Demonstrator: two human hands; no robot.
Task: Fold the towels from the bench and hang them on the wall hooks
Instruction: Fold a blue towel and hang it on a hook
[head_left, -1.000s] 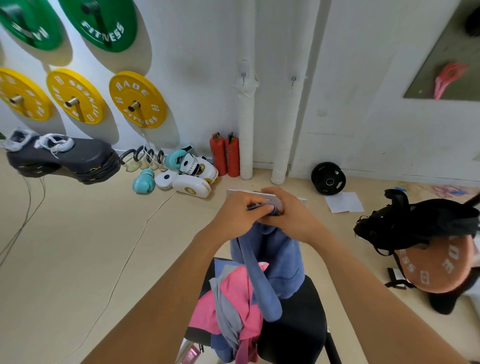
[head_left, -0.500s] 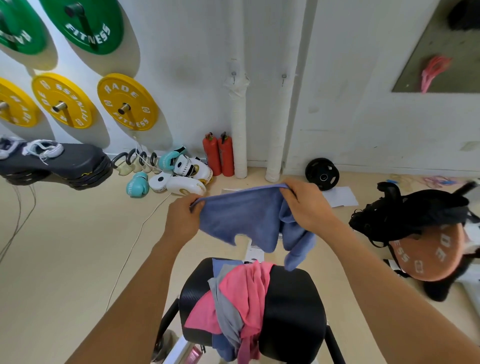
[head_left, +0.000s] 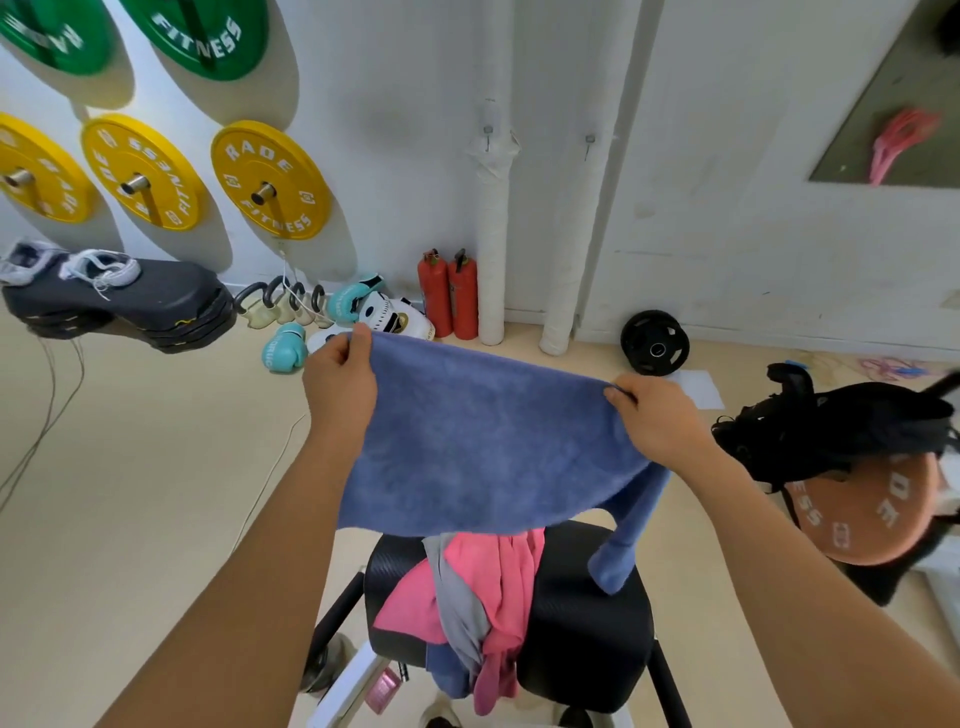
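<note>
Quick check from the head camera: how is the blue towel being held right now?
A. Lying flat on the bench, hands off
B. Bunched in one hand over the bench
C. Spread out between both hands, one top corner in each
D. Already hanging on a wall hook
C: the left hand and right hand each pinch a top corner of the blue towel, stretched open above the bench.
</note>
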